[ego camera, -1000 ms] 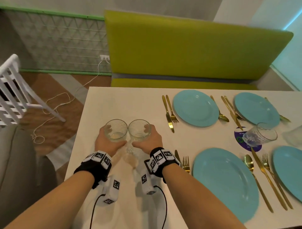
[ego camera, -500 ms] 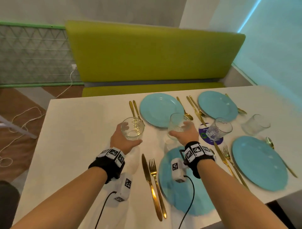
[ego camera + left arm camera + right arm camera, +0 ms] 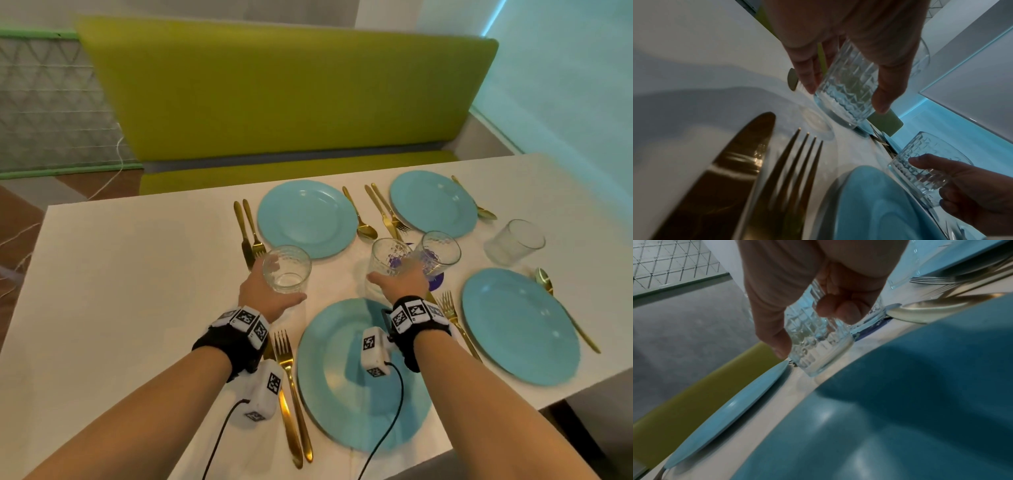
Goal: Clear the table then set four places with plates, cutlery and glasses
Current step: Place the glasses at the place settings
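My left hand grips a clear patterned glass just above the white table, between the far left plate and the near left plate. In the left wrist view that glass hangs a little off the tabletop, above a gold knife and fork. My right hand grips a second glass above the near plate's far edge. The right wrist view shows thumb and fingers wrapped round this glass.
Two more glasses stand on the table: one on a purple coaster right beside my right hand, another further right. Two more blue plates lie right, with gold cutlery beside each. A green bench runs behind.
Both hands have carried their glasses to the right from the bare left part of the table to the place settings. The right hand now sits close to the coaster glass.
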